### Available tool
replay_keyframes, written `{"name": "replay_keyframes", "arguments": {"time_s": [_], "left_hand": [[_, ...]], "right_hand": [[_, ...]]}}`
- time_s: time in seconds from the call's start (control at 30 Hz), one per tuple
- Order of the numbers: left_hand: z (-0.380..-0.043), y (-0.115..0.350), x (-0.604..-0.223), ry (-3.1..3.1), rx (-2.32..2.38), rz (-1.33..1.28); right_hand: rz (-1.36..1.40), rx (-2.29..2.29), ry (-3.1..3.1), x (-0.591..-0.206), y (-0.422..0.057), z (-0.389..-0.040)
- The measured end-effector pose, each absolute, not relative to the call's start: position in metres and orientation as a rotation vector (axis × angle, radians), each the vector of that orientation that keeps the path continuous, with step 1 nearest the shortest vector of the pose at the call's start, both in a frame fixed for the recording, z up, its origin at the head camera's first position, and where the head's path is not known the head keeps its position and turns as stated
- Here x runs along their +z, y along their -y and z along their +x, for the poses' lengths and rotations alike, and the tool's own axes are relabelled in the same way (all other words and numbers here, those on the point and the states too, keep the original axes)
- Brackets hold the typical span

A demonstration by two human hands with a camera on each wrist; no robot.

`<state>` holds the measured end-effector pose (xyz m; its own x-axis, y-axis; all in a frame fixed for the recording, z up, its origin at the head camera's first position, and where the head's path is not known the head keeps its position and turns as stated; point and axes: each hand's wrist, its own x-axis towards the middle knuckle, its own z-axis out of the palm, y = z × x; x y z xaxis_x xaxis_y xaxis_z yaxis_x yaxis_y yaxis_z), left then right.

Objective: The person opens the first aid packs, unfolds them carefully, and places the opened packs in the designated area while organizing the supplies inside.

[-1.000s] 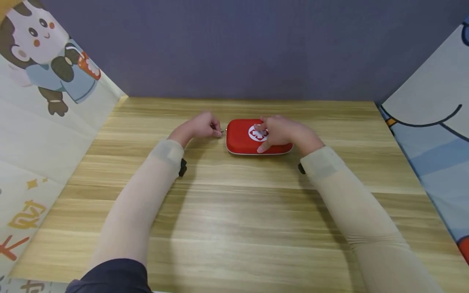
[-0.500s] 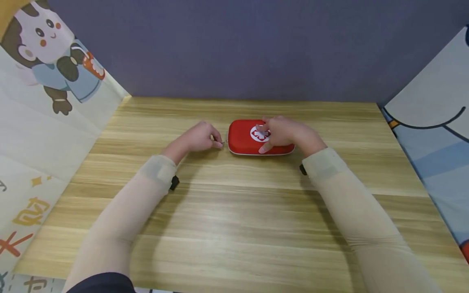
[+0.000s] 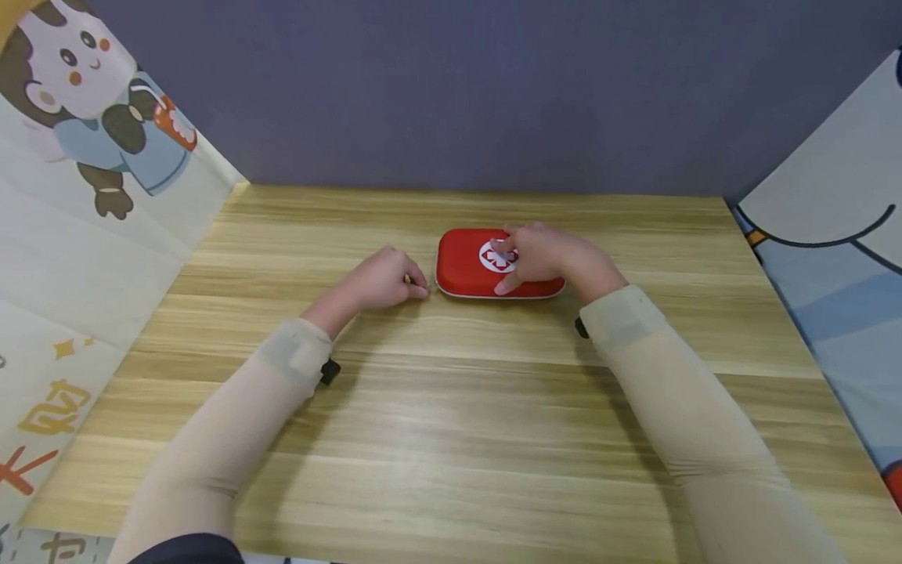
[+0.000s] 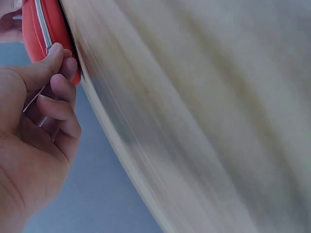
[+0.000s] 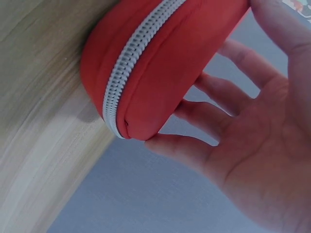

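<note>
A red zippered first-aid case (image 3: 461,265) with a white round emblem lies flat at the back middle of the table. At its left end my left hand (image 3: 386,280) pinches the zipper pull between thumb and index finger. The left wrist view shows the zipper slider (image 4: 48,49) at the thumb tip, and a thin pale strip runs back into the palm. My right hand (image 3: 546,254) rests on top of the case toward its right side, fingers spread, thumb near the front edge. In the right wrist view, the silver zipper teeth (image 5: 127,60) look closed along that end.
The wood-grain table (image 3: 437,439) extends in front of the case and to both sides. A dark grey-purple wall (image 3: 451,94) rises behind it. Printed cartoon panels flank the left and right edges.
My left hand has moved toward me along the case's left end, still pinching the zipper pull. The right hand and case stay nearly where they were.
</note>
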<state>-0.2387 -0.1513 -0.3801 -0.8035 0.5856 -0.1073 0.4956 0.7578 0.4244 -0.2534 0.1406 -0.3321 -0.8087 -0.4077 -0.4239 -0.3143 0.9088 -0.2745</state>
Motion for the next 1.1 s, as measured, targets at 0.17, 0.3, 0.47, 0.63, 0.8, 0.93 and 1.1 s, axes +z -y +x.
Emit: {"name": "replay_keyframes", "arguments": {"time_s": [0.17,0.3,0.47,0.63,0.8,0.93,1.1], "left_hand": [[-0.232,0.151,-0.379,-2.735,0.557,0.862],[-0.228,0.150,-0.381,-2.747,0.566,0.855],[-0.228,0.150,-0.383,-2.750,0.586,0.874],[-0.229,0.150,-0.382,-2.739,0.602,0.890],[-0.230,0.149,-0.380,-2.736,0.595,0.913],[-0.231,0.148,-0.380,-2.739,0.591,0.892],[-0.231,0.145,-0.378,-2.732,0.592,0.881]], "right_hand": [[-0.531,-0.239,-2.626,-0.332,-0.137,-0.248],[-0.516,-0.176,-2.667,-0.332,-0.133,-0.242],[-0.496,-0.107,-2.692,-0.333,-0.129,-0.238],[-0.489,-0.059,-2.731,-0.333,-0.126,-0.236],[-0.453,-0.015,-2.771,-0.334,-0.121,-0.233],[-0.393,0.008,-2.792,-0.334,-0.116,-0.228],[-0.294,0.012,-2.816,-0.333,-0.108,-0.222]]}}
